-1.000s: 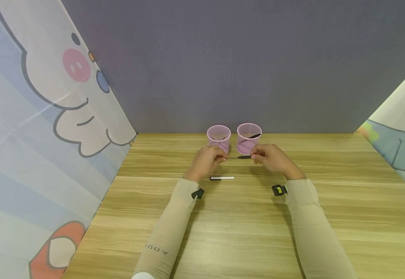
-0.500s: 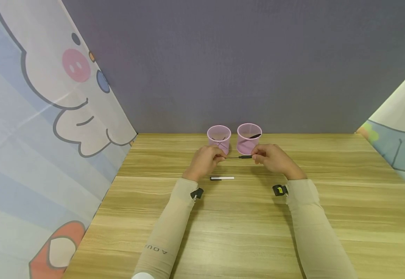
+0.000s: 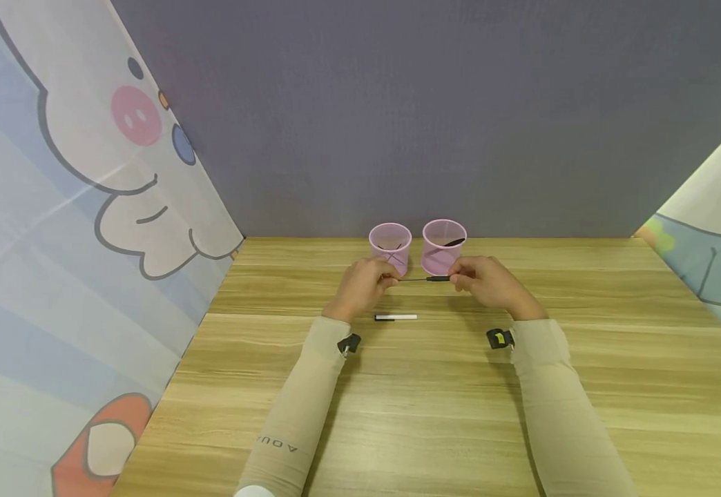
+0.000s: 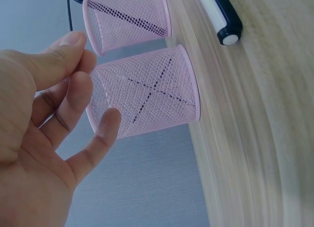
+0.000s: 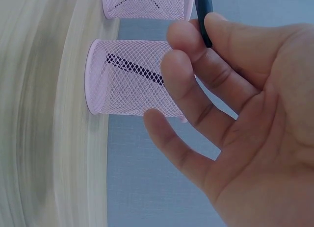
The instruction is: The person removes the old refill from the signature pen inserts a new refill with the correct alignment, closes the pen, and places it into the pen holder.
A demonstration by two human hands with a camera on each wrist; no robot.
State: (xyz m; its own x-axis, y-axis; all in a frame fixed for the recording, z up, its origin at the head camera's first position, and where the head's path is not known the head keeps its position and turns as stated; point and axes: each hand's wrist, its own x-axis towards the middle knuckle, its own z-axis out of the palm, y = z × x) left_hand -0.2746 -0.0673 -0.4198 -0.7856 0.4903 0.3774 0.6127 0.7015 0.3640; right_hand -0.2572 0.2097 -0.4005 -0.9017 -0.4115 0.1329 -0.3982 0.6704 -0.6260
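Note:
My left hand (image 3: 363, 283) pinches a thin dark pen refill (image 4: 69, 13) between thumb and index finger, its other fingers spread. Opposite it, my right hand (image 3: 485, 279) pinches the end of a black pen barrel (image 5: 202, 13). Refill and barrel form one level line between the hands, in front of two pink mesh cups. The left cup (image 4: 169, 97) contains thin black sticks that cross each other; in the right cup (image 5: 103, 97) a thicker black pen leans against the rim.
A white marker with a black cap (image 3: 396, 317) lies on the wooden table (image 3: 423, 414), nearer to me than the hands. Behind the cups rises a grey panel (image 3: 398, 124). A cartoon-printed cloth (image 3: 74, 276) borders the table's left side.
The hands have drawn slightly apart, the left moving left and the right a little to the right. More of the thin refill shows between the left fingers and the barrel.

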